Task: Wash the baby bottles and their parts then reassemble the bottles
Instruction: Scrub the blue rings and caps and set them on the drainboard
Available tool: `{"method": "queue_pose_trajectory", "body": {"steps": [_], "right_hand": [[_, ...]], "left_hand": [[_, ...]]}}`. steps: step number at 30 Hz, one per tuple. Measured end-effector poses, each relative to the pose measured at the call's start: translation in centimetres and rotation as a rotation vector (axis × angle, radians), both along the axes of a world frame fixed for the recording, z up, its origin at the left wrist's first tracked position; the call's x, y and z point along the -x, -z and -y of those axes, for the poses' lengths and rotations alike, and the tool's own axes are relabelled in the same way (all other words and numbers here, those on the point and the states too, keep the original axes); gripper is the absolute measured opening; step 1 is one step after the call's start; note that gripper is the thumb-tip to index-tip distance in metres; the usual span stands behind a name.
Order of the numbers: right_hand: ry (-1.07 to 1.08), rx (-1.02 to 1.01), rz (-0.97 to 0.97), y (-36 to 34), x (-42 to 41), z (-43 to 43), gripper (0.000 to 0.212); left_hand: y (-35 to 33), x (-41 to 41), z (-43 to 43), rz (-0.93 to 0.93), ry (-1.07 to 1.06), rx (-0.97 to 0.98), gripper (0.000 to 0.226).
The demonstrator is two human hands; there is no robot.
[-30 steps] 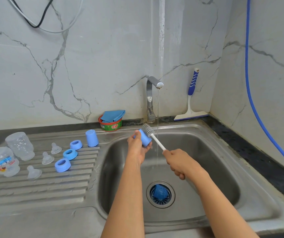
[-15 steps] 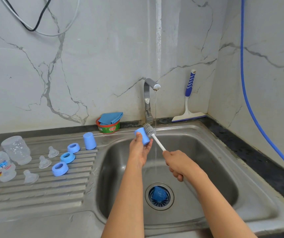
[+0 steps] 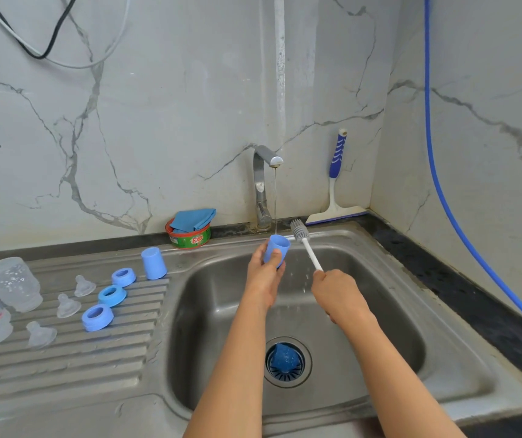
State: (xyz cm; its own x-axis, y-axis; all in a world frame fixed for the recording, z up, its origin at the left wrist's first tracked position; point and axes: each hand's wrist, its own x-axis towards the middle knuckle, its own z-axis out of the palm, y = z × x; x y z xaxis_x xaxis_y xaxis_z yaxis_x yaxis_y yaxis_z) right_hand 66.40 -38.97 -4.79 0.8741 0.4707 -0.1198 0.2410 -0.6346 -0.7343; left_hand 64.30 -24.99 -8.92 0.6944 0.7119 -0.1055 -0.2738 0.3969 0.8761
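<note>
So, far left on the counter (image 3: 63, 374) I see two clear bottles (image 3: 11, 284) on the ribbed drainboard. Next to them are three clear nipples (image 3: 68, 306) and three blue rings (image 3: 112, 295) in loose rows. A blue cap (image 3: 154, 263) stands closed end up at the back of the drainboard, a bit apart from the rest. Behind it by the wall is a green tub (image 3: 190, 241) with a blue cloth (image 3: 193, 219) stuffed in.

Over the sink (image 3: 395, 295), the left grip (image 3: 264, 279) is wrapped around a second cap (image 3: 277, 249), mouth tilted up right under the thin stream from the tap (image 3: 261, 184). The right grip (image 3: 337, 294) is clamped on the white handle of the brush (image 3: 305, 245). Its grey head is outside that cap, just beside the rim. Another blue piece (image 3: 283, 358) sits in the drain. A squeegee (image 3: 335, 184) leans in the corner, and a blue hose (image 3: 427, 90) runs down the right wall.
</note>
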Motion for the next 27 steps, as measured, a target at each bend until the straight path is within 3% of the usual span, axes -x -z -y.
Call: {"method": "queue_pose_trajectory", "body": {"steps": [7,11,27], "right_hand": [[-0.022,0.016,-0.013,0.02,-0.03,-0.18,0.039],[-0.042,0.026,-0.014,0.07,-0.15,-0.21,0.039],[-0.012,0.048,0.001,0.52,-0.46,-0.08,0.039]], "left_hand": [[0.61,0.04,-0.19,-0.091,-0.05,0.115,0.041],[0.52,0.05,-0.27,-0.129,-0.026,0.086,0.042],[0.67,0.26,-0.74,-0.1,-0.118,0.107,0.048]]}}
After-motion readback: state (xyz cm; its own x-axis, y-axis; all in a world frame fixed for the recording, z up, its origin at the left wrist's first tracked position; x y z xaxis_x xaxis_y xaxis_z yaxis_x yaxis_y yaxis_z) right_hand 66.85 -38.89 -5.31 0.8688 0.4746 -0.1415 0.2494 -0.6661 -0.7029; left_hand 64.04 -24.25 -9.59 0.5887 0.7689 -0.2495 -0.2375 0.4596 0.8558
